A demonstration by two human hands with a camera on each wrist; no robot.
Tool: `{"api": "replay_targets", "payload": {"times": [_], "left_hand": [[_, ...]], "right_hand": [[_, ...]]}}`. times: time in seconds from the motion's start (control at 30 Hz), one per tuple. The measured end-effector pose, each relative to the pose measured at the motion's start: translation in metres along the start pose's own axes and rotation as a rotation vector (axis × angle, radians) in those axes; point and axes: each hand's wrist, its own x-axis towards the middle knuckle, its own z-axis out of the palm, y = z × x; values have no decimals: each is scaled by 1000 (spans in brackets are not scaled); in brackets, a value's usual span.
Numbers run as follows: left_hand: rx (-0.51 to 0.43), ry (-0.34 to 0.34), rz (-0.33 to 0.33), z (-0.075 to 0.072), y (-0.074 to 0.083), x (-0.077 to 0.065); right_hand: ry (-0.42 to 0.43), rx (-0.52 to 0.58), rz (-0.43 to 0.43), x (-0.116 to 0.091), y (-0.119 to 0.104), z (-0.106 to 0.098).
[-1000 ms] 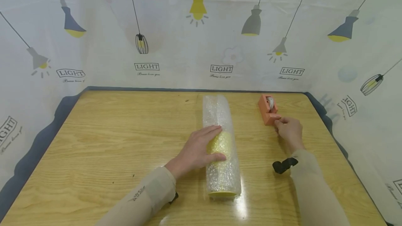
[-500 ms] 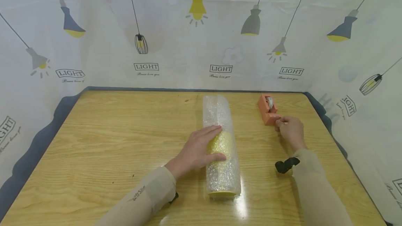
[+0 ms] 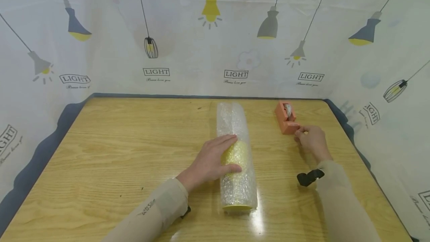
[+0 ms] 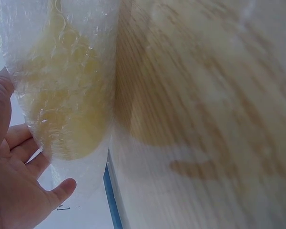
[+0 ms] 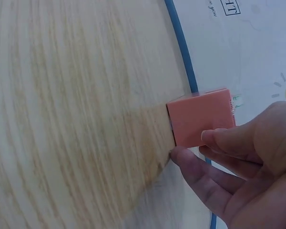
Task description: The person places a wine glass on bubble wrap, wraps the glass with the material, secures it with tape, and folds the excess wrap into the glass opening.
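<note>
A long bundle in clear bubble wrap (image 3: 231, 122) lies lengthwise on the table. A yellow object (image 4: 69, 102) shows through the wrap; its kind is hard to tell. My left hand (image 3: 209, 160) rests on the bundle's left side, with fingers extended and thumb apart. To the right stands a salmon-coloured tape dispenser (image 3: 285, 118), with a roll of tape (image 3: 287, 110) in it. My right hand (image 3: 310, 141) pinches with curled fingers at the dispenser's near end. The right wrist view shows the thumb (image 5: 221, 138) over its front face; any tape between the fingertips cannot be made out.
The wooden table (image 3: 127, 145) meets a cloth backdrop (image 3: 188, 59) printed with lamps along its back and sides. A black wrist camera (image 3: 310, 177) hangs under the right sleeve.
My right wrist has shifted slightly right, while its fingertips stay by the dispenser's near end. The left hand and the bundle have not moved.
</note>
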Motion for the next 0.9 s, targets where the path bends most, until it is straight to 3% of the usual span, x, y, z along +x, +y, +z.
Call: {"api": "replay_targets", "payload": {"times": [0.43,0.7,0.9], "left_hand": [[-6,-3,-2,0,0,0],[6,-1,4,-1,2,0],[7,-1,-1,0,1,1]], "right_hand": [[-95,18,6,-12,-7,-11],[-110,-106,-159,-22,-14,-18],[-151,-183,-209,-27,-26,-21]]}}
